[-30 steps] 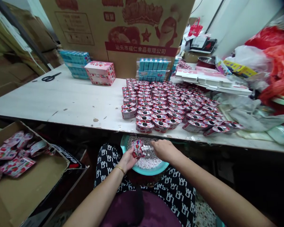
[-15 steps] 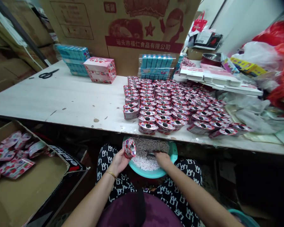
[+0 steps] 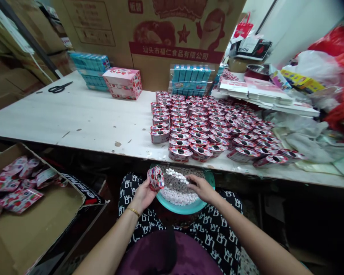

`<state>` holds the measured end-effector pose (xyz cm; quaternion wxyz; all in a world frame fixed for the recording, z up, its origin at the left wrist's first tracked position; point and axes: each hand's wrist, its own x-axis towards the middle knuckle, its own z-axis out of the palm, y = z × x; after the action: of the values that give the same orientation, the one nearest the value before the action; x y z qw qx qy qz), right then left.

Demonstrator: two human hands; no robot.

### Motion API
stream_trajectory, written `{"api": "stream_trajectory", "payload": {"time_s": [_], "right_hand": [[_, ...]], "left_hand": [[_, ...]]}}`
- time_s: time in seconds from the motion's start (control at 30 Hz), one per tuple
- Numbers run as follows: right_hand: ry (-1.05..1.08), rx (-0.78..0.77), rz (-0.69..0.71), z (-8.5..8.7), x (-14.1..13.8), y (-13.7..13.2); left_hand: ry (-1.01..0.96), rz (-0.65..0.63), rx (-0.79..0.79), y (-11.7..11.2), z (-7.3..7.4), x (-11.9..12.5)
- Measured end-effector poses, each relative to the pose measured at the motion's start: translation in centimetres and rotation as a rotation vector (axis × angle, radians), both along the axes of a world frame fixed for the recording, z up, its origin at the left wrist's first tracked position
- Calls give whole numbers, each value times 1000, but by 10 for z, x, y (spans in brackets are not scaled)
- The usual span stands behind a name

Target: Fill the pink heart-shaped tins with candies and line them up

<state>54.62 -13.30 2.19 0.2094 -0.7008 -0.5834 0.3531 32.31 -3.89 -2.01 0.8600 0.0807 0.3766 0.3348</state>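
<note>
My left hand (image 3: 144,194) grips a small red and pink round candy tin (image 3: 156,178), tilted with its hole facing right. My right hand (image 3: 200,187) is closed on a thin scoop (image 3: 177,175) loaded with a row of small white candies, its tip close to the tin. Both hands hover over a teal bowl (image 3: 201,204) of white candies (image 3: 179,196) resting on my lap, just under the table's front edge. Many more of the same tins (image 3: 206,126) stand in rows on the white table (image 3: 83,118).
A big printed cardboard box (image 3: 149,34) stands at the table's back, with blue packs (image 3: 89,70), a pink box (image 3: 122,83) and scissors (image 3: 59,88). Bags and flat cartons (image 3: 263,93) pile up at right. An open carton (image 3: 31,225) with pink wrappers sits at lower left.
My right hand dipped into the bowl, then lifted the scoop with a row of white candies toward the tin. The left hand kept the tin almost still.
</note>
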Motion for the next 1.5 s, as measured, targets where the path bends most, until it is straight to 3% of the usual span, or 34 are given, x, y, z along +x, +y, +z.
{"api": "stream_trajectory", "payload": {"time_s": [0.13,0.27,0.43,0.6,0.8,0.93,1.1,1.23,1.5], "right_hand": [[-248,-27,155,58,-1,0],[-587,-116,272,88,-14,7],[-807,-83,358,100,-33,14],[-888,-35,409,105,-47,16],[-862,-40,306,113,-31,5],[-794,-98,203,108,-12,-8],[-692,-205,122,83,0,-19],[-648,-259,132,57,1,-21],[-665,-307,195,11,-2,-26]], "left_hand": [[-65,-56,-26,-8,-1,18],[-93,-78,-48,-14,-4,27],[-77,-90,-53,-15,-7,29],[-66,-58,-27,-16,-10,31],[-51,-30,-138,-12,-6,29],[-129,-48,-251,-13,-3,31],[-149,-52,-305,-15,-2,34],[-88,-7,-323,-16,2,30],[-119,-108,-225,-19,17,17]]}}
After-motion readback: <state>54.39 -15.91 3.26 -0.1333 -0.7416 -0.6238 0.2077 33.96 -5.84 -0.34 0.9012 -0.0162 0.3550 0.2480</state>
